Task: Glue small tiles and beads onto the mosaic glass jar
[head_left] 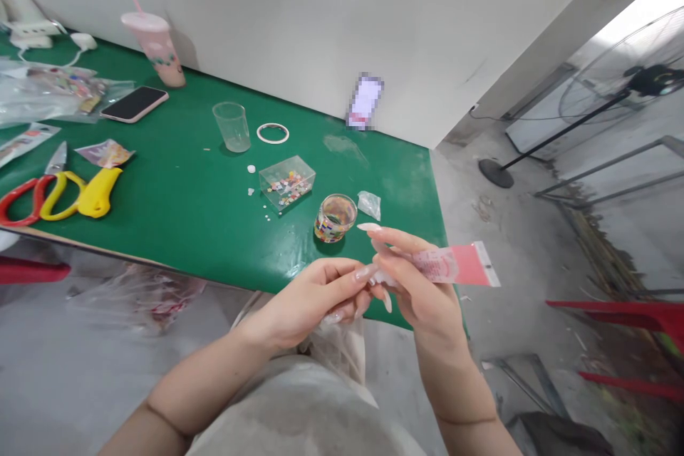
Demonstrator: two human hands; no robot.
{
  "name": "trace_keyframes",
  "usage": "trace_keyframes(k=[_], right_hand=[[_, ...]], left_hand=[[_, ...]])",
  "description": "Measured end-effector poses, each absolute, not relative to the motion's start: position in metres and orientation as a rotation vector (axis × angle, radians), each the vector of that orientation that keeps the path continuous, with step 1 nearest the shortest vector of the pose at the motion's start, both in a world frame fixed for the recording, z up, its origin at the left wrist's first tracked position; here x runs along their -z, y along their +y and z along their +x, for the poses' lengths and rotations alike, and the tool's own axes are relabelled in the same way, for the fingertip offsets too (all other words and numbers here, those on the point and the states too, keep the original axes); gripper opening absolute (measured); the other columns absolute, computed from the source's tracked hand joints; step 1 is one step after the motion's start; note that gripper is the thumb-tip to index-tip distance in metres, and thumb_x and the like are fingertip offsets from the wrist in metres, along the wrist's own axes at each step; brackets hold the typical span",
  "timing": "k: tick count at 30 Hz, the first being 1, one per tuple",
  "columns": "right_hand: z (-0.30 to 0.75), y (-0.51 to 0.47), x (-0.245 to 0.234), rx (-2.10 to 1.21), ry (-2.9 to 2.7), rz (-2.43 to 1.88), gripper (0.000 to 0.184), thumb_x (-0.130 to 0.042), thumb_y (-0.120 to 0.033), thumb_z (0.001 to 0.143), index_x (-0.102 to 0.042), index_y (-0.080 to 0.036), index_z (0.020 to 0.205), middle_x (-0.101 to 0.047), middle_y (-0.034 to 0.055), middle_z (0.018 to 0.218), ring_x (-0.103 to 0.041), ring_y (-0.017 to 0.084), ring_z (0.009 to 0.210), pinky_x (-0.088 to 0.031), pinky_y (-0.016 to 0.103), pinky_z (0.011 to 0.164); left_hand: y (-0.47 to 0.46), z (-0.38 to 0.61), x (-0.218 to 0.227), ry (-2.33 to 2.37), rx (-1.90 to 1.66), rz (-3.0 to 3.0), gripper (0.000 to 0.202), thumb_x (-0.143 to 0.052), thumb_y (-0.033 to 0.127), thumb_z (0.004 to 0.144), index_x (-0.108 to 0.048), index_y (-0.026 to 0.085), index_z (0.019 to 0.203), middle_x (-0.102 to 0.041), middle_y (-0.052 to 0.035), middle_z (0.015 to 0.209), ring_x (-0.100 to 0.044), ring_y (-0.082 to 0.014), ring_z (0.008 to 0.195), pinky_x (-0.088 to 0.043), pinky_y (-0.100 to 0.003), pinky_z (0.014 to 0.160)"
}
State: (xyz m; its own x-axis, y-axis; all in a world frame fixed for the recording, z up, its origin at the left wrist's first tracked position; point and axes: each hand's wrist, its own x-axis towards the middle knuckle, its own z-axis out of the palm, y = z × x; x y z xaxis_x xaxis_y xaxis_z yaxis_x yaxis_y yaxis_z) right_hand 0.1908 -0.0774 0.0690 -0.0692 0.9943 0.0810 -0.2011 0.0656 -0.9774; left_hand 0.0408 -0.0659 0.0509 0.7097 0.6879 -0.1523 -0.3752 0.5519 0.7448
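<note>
My right hand (420, 283) is closed round a pink squeeze tube (470, 263), whose flat crimped end points right. My left hand (331, 292) meets it at the tube's narrow end, thumb and fingers pinched together. Something small and whitish shows between the two hands, but the fingers hide what it is. Just beyond them on the green table (176, 178) stands a small glass (335, 219) covered in coloured mosaic pieces. A clear box (288, 183) of tiny coloured pieces sits behind and left of the glass.
A clear plastic cup (232, 127), a white ring (273, 133) and a small plastic bag (369, 205) lie around the box. Scissors (53, 189), a phone (135, 105) and a pink tumbler (160, 50) are at left. Another phone (366, 101) leans on the white panel. A fan (577, 125) stands right.
</note>
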Motion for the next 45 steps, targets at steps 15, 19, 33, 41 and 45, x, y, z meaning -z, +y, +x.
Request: trace_keyframes(k=[15, 19, 33, 41, 45], right_hand=[[0.194, -0.079, -0.087, -1.130, -1.576, -1.122, 0.026, -0.053, -0.020, 0.092, -0.072, -0.032, 0.106, -0.068, -0.0048, 0.063, -0.060, 0.010, 0.051, -0.052, 0.020, 0.050], [0.195, -0.079, -0.088, -1.038, -1.702, -1.174, 0.030, -0.049, -0.017, 0.094, -0.068, -0.029, 0.113, -0.073, -0.0028, 0.077, -0.067, 0.010, 0.064, -0.056, 0.021, 0.061], [0.191, -0.082, -0.087, -0.922, -1.330, -1.338, 0.023, -0.059, -0.042, 0.091, -0.066, -0.031, 0.110, -0.044, -0.0087, 0.042, -0.037, 0.008, 0.034, -0.034, 0.021, 0.035], [0.192, -0.087, -0.071, -1.254, -1.112, -1.087, 0.034, -0.062, -0.059, 0.083, -0.072, -0.026, 0.083, -0.051, -0.0051, 0.042, -0.045, 0.009, 0.035, -0.032, 0.020, 0.034], [0.190, -0.088, -0.072, -1.355, -1.041, -1.080, 0.071, -0.030, -0.078, 0.085, -0.076, -0.024, 0.088, -0.048, -0.0022, 0.043, -0.040, 0.010, 0.036, -0.035, 0.024, 0.036]], left_hand=[[-0.064, 0.039, -0.055, 0.658, -0.677, 1.091, 0.044, -0.048, 0.048, 0.092, -0.055, 0.016, 0.063, -0.040, 0.0061, 0.050, -0.028, -0.0059, 0.045, -0.021, -0.024, 0.046], [-0.067, 0.042, -0.054, 0.834, -0.805, 1.350, 0.043, -0.040, 0.039, 0.096, -0.051, 0.017, 0.060, -0.044, 0.0036, 0.058, -0.038, -0.0082, 0.052, -0.030, -0.024, 0.051], [-0.075, 0.045, -0.056, 0.679, -0.840, 0.877, 0.038, -0.050, 0.051, 0.090, -0.051, 0.018, 0.072, -0.040, 0.0063, 0.055, -0.030, -0.0061, 0.046, -0.023, -0.021, 0.044], [-0.077, 0.044, -0.057, 0.547, -0.830, 0.708, 0.037, -0.057, 0.048, 0.088, -0.051, 0.016, 0.070, -0.043, 0.0062, 0.057, -0.031, -0.0035, 0.045, -0.022, -0.020, 0.043], [-0.078, 0.044, -0.055, 0.599, -0.866, 0.722, 0.039, -0.056, 0.050, 0.088, -0.050, 0.016, 0.070, -0.043, 0.0060, 0.057, -0.032, -0.0039, 0.045, -0.022, -0.020, 0.044]])
